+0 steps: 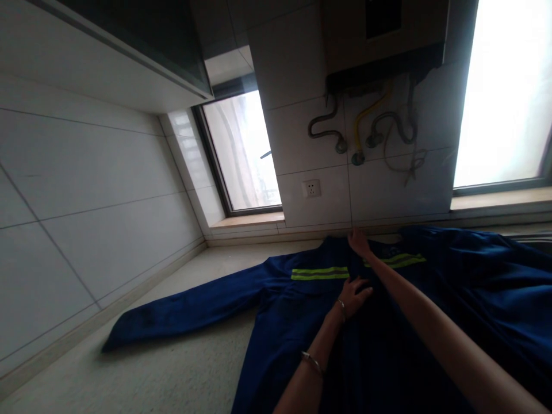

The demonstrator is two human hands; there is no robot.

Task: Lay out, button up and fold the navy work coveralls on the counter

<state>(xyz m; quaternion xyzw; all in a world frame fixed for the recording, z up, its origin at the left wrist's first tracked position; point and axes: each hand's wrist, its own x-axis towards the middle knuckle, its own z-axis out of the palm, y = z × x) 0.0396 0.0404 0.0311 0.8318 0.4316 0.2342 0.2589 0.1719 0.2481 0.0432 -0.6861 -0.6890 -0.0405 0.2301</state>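
A dark blue work jacket (297, 322) with yellow-green and grey reflective strips lies spread on the countertop, one sleeve (194, 307) stretched out to the left. My left hand (357, 294), with bracelets on the wrist and forearm, rests on the jacket's chest beside the left reflective strip (319, 273). Its fingers are apart. Farther up, at the collar near the wall, my right hand (359, 244) has its fingers closed on the jacket's cloth. My right forearm hides part of the other strip (401, 261) and the front.
The pale countertop (190, 368) meets tiled walls at the back and left. A socket (311, 188) and pipes (360, 123) sit below a water heater (388, 40). Windows (244, 149) flank them. An overhead cabinet (107, 52) juts out at upper left.
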